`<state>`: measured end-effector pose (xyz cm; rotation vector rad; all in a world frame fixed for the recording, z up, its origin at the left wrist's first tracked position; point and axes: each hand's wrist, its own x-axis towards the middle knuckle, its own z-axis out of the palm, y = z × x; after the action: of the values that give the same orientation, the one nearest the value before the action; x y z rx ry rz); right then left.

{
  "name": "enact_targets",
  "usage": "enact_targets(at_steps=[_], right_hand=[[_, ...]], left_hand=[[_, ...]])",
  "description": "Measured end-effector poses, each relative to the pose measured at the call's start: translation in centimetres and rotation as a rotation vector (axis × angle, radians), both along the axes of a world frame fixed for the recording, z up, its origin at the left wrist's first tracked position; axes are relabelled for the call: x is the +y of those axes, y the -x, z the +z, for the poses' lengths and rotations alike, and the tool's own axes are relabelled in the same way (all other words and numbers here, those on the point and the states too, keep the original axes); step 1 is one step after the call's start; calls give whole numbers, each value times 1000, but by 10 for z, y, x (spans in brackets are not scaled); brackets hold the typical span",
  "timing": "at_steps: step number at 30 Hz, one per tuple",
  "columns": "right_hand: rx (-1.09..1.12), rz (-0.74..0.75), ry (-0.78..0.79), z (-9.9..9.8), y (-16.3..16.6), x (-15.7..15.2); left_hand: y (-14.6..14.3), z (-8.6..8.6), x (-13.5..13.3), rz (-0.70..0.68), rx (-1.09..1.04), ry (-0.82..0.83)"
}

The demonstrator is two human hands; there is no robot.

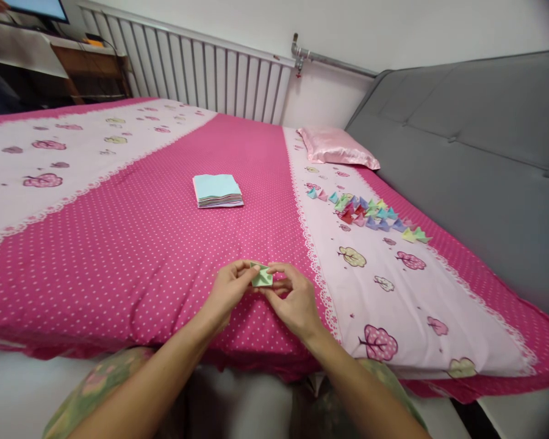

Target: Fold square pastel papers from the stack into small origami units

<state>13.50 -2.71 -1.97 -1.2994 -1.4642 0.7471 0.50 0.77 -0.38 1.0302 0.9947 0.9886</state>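
A small piece of folded light-green paper (263, 278) is held just above the near part of the bed. My left hand (231, 286) pinches its left side, the thumb lying on top. On the right side, my right hand (295, 299) grips it between thumb and fingers. Beyond my hands, to the left, lies a stack of square coloured paper (218, 191) with a light-blue sheet on top. Several folded paper boats (370, 212) in many colours sit in a cluster to the right.
The bed (132, 244) has a pink dotted cover with pale printed bands. A pink pillow (336, 148) rests near the grey headboard (466, 134). Along the wall runs a white radiator (196, 64). At far left are a desk (89, 64) with a monitor and part of another person.
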Motion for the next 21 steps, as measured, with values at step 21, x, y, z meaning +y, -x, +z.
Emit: enact_targets(at_steps=[21], right_hand=[[-5,-21,15,-3,-5,0]], left_hand=[[1,-5,3,32,-3,82]])
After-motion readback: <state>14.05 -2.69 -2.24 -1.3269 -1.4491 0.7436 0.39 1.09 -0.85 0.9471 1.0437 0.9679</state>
